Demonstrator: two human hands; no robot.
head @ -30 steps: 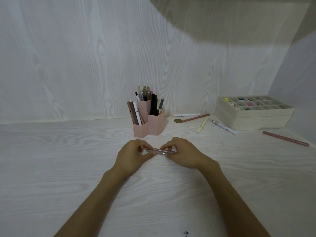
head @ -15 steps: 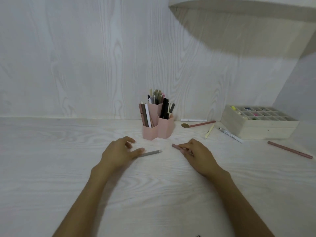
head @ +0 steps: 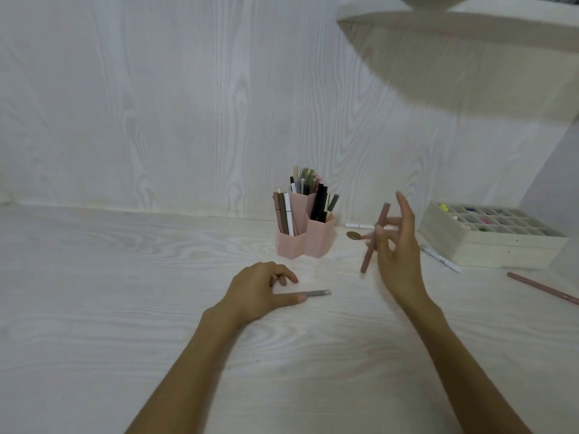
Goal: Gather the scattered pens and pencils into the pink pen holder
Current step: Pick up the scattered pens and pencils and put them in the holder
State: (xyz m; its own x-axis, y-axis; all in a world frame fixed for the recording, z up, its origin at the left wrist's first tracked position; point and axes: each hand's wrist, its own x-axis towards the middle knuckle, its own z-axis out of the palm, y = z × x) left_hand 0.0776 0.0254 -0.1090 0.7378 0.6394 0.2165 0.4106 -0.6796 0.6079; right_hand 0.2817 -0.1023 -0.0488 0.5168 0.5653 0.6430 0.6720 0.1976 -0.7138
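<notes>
The right hand (head: 399,249) is raised above the table (head: 125,308), to the right of the pink pen holder (head: 305,238). Its grip pinches a pink pen piece (head: 374,242) between thumb and fingers; the piece is tilted close to upright, and the remaining fingers are extended upward.

The left hand (head: 260,291) rests on the table in front of the holder. Its fingers are curled, and a grey pen piece (head: 318,293) lies flat on the table, protruding from its fingertips toward the right. The grip touches this piece at one end; whether it pinches it cannot be told.

The holder stands upright near the back wall, with pens and pencils standing in its compartments.

Scattered items on the table to the right of the holder:
- a white pen (head: 360,225) near the wall;
- a white marker (head: 441,258) just in front of a wooden compartment box (head: 501,249);
- a pink pencil (head: 542,288) near the right edge.
</notes>
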